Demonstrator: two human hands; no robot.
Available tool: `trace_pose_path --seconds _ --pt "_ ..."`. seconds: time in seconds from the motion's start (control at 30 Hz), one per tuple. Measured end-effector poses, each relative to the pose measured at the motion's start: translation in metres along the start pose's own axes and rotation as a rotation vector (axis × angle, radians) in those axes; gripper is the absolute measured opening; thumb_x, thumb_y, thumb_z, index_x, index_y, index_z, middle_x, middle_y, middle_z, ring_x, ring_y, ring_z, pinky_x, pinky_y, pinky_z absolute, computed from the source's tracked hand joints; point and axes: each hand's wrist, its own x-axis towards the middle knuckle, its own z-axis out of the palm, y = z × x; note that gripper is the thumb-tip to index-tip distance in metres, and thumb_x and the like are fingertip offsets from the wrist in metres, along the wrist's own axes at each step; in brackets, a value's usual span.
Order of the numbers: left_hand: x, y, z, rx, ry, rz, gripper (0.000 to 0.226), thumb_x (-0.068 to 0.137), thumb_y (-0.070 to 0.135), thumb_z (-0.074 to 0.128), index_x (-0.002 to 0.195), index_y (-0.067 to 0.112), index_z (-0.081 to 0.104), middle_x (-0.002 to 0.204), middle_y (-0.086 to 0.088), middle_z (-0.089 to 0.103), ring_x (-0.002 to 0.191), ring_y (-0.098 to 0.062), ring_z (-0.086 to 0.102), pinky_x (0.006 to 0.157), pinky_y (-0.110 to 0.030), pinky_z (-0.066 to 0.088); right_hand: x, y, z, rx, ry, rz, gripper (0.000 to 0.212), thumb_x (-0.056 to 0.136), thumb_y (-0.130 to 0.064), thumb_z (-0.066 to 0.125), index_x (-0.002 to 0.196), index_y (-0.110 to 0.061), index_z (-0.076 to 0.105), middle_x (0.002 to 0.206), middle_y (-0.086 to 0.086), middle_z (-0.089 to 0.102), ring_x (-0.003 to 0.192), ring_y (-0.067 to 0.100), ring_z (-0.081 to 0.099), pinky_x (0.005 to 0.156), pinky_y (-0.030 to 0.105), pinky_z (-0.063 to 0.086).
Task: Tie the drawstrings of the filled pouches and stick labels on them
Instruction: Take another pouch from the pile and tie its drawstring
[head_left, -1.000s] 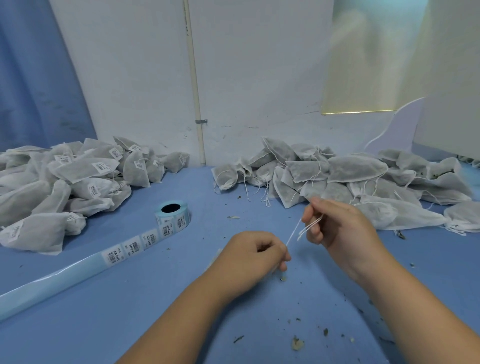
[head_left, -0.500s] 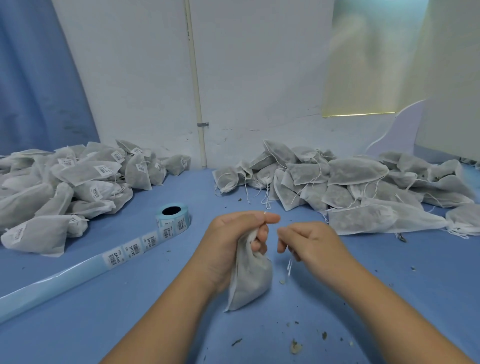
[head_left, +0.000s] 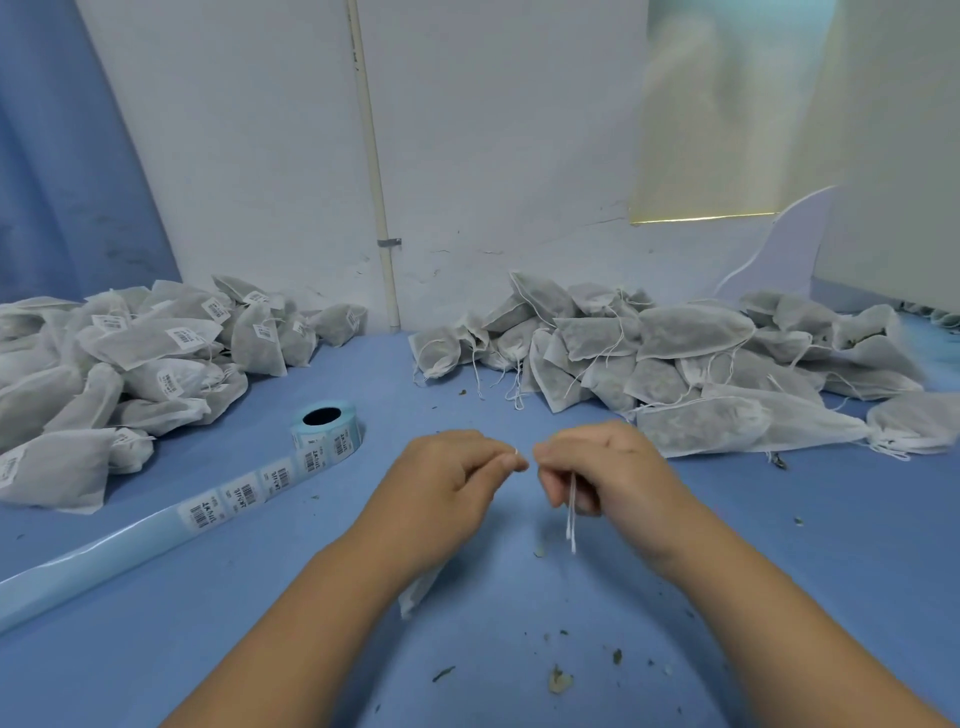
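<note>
Pouch (head_left: 415, 592) now tucked beneath the left hand (head_left: 447, 483), only its bottom corner showing, long axis neck-up and corner pointing down toward the viewer, left hand pinching its neck, right hand (head_left: 608, 467) pinching drawstring (head_left: 571, 519) ends hanging straight down.

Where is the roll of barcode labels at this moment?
In the head view the roll of barcode labels lies on the blue table left of centre, between the pile of labelled pouches and the left hand.

Labelled pouches (head_left: 150, 358) left — label roll (head_left: 326, 431) between — unlabelled pouches (head_left: 675, 353) right.
</note>
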Motion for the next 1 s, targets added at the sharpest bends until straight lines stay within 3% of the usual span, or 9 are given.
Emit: trace_pose_path --seconds 0.07,0.17,0.3,0.4,0.5,0.57,0.67,0.77,1.0 --pt "-0.001 0.006 0.002 -0.006 -0.107 -0.009 0.020 0.098 0.026 0.057 0.091 0.027 0.076 0.069 0.030 0.060 0.072 0.009 0.054 0.068 -0.010 0.038 0.003 0.004 -0.010 0.055 0.073 0.039 0.038 0.081 -0.020 0.059 0.044 -0.012 0.055 0.041 0.001 0.035 0.044 0.014 0.027 0.047 0.022 0.024" --pt "-0.004 0.017 0.006 -0.097 -0.205 -0.079 0.017 0.091 0.035 0.062 0.077 0.033 0.072 0.065 0.014 0.060 0.060 0.000 0.050 0.059 -0.014 0.039 0.004 0.010 -0.015 0.076 0.061 0.099 0.032 0.072 -0.028 0.058 0.046 -0.009 0.058 0.042 0.006 0.034 0.045 0.016 0.027 0.046 0.025 0.024" --pt "-0.001 0.023 -0.005 -0.618 -0.287 -0.371 0.015 0.071 0.031 0.063 0.063 0.021 0.068 0.050 0.007 0.040 0.047 -0.011 0.034 0.050 -0.020 0.032 0.008 0.014 -0.013 0.045 0.014 0.177 0.036 0.085 -0.026 0.061 0.051 -0.015 0.065 0.046 0.001 0.044 0.043 0.013 0.037 0.046 0.023 0.031" --pt "0.004 0.016 -0.016 -1.108 -0.324 -0.600 0.009 0.066 0.015 0.061 0.058 0.013 0.062 0.049 0.003 0.036 0.039 -0.011 0.030 0.047 -0.022 0.030 0.009 0.020 -0.014 -0.225 0.104 0.230 0.036 0.088 -0.031 0.058 0.057 -0.016 0.067 0.049 -0.007 0.051 0.048 0.010 0.044 0.050 0.023 0.038" --pt "0.007 0.007 -0.019 -1.388 -0.317 -0.720 0.007 0.063 0.017 0.061 0.057 0.012 0.059 0.047 0.005 0.034 0.035 -0.009 0.029 0.054 -0.024 0.017 0.009 0.028 -0.016 -0.652 0.207 0.141 0.024 0.087 -0.025 0.056 0.066 -0.015 0.062 0.060 -0.011 0.056 0.056 0.008 0.047 0.059 0.026 0.040" --pt "0.007 0.005 -0.018 -1.447 -0.325 -0.743 0.007 0.062 0.016 0.061 0.057 0.012 0.058 0.047 0.005 0.034 0.035 -0.009 0.029 0.056 -0.025 0.014 0.008 0.024 -0.012 -0.720 0.286 -0.003 0.013 0.087 -0.019 0.057 0.075 -0.022 0.062 0.077 -0.012 0.058 0.069 0.006 0.052 0.066 0.018 0.040" --pt "0.007 0.005 -0.015 -1.462 -0.355 -0.764 0.007 0.062 0.016 0.059 0.057 0.013 0.057 0.047 0.005 0.034 0.035 -0.009 0.029 0.057 -0.025 0.014 0.006 0.010 -0.003 -0.429 0.375 -0.147 0.016 0.083 -0.014 0.063 0.072 -0.026 0.062 0.071 -0.015 0.057 0.064 0.003 0.050 0.060 0.010 0.037" --pt "0.007 0.003 -0.011 -1.444 -0.391 -0.769 0.009 0.066 0.018 0.058 0.058 0.013 0.057 0.047 0.005 0.034 0.036 -0.009 0.029 0.057 -0.026 0.013 0.000 -0.008 0.008 -0.067 0.163 -0.050 0.023 0.082 -0.013 0.066 0.063 -0.026 0.066 0.059 -0.011 0.054 0.056 0.006 0.044 0.053 0.014 0.037" --pt "0.006 0.000 -0.010 -1.345 -0.440 -0.747 0.011 0.068 0.021 0.061 0.060 0.014 0.059 0.050 0.005 0.036 0.038 -0.008 0.030 0.055 -0.028 0.018 -0.004 -0.010 0.014 -0.106 0.096 0.083 0.014 0.082 -0.018 0.069 0.068 -0.020 0.066 0.064 -0.001 0.051 0.057 0.009 0.040 0.050 0.017 0.033"
